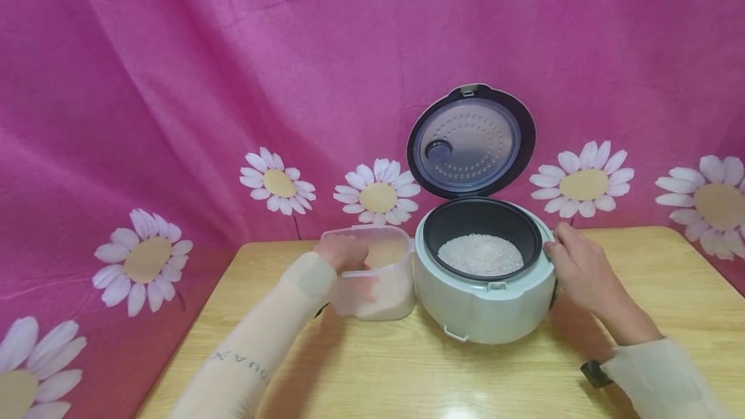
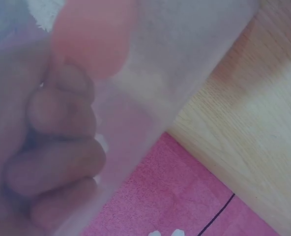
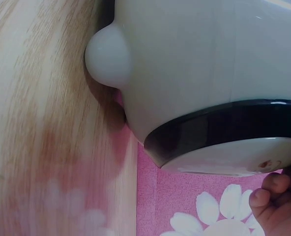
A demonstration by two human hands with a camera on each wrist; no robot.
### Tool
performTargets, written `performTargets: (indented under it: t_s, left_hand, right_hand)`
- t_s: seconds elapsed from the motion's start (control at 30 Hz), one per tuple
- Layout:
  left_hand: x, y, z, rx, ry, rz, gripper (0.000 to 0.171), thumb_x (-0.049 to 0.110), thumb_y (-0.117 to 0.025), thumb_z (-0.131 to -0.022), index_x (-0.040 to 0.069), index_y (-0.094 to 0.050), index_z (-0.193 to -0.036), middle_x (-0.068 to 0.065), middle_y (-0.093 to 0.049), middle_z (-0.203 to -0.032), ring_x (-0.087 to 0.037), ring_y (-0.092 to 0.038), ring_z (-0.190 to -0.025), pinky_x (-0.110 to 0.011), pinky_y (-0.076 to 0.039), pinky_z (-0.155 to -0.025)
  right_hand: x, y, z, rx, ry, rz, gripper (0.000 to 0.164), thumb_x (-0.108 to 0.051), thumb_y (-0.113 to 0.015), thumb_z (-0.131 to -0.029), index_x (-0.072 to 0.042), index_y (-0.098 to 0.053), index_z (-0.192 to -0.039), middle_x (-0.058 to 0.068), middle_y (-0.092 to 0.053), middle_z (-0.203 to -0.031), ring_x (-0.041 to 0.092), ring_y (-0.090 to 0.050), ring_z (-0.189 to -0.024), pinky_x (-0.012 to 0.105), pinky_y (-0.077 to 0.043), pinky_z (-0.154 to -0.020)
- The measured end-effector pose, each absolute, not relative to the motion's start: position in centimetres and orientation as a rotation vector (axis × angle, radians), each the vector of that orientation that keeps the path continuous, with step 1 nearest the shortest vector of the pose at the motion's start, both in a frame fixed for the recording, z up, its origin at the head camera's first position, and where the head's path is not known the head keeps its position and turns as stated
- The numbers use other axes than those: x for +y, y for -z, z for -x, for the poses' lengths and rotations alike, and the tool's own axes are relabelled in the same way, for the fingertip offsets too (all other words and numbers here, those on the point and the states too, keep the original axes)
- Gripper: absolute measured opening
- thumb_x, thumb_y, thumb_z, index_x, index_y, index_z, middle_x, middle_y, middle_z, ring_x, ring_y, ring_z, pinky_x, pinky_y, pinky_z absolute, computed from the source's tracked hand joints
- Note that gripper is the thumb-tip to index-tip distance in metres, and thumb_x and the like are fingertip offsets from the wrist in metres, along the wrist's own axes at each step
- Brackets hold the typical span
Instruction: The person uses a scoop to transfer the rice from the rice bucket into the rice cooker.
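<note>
Pink scoop (image 2: 94, 37) is gripped in the left hand (image 1: 343, 253), fingers curled round its handle; both are held inside the clear bin (image 1: 378, 271), seen through its wall. Bin is partly filled with pale grain (image 1: 384, 299). Cooker (image 1: 485, 312) is placed just beside it, on the table (image 1: 372, 374). Cooker's right edge is held by the right hand (image 1: 582, 270), fingers bent. Lid (image 1: 474, 141) is raised; white rice (image 1: 480, 254) is contained in the dark pot (image 1: 445, 228)
</note>
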State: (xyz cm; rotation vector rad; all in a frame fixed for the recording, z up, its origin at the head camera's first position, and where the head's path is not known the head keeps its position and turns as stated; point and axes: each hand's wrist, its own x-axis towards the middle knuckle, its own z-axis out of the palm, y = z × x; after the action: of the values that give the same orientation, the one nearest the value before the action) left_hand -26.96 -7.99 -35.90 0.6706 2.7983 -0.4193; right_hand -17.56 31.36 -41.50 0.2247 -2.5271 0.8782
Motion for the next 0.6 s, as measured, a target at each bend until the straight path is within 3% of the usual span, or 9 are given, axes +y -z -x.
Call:
performTargets:
  t_s: [0.6]
  left_hand:
    - [-8.03, 35.62, 26.66, 2.809, 0.234, -0.499, 0.019, 0.024, -0.062, -0.1, 0.017, -0.066, -0.083, 0.001, -0.061, -0.08, -0.019, -0.058, -0.078, -0.036, -0.051, -0.077]
  right_hand:
    - [31.4, 41.54, 17.55, -2.537, -0.874, -0.224, 0.014, -0.017, -0.044, -0.104, -0.008, -0.05, -0.096, 0.006, -0.047, -0.08, 0.012, -0.041, -0.072, 0.026, -0.036, -0.058]
